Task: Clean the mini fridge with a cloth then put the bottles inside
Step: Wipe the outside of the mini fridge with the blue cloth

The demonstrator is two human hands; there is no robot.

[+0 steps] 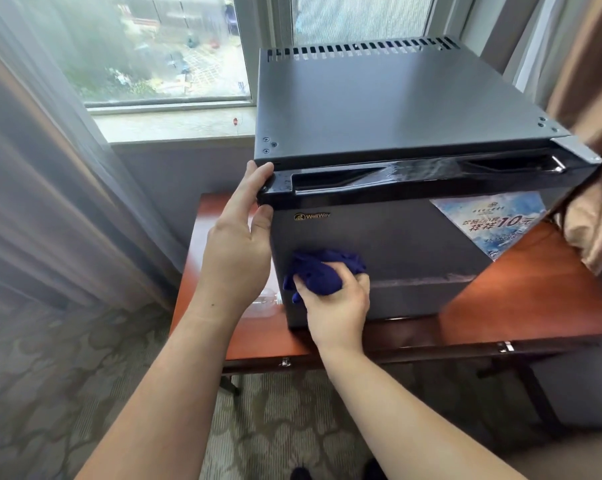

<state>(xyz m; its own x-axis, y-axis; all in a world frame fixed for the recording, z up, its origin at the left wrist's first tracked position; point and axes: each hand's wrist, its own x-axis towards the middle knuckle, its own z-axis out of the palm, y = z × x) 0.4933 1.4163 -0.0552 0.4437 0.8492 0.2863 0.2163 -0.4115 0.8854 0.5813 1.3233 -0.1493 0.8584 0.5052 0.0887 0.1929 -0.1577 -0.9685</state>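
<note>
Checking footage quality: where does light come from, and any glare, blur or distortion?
Head view: daylight enters through the window; glare streaks the glossy trim of the mini fridge; the left curtain looks soft and stretched; the cloth is sharp.

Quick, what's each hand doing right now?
Left hand: holds the mini fridge by its front corner.
Right hand: grips the blue cloth against the fridge.
</note>
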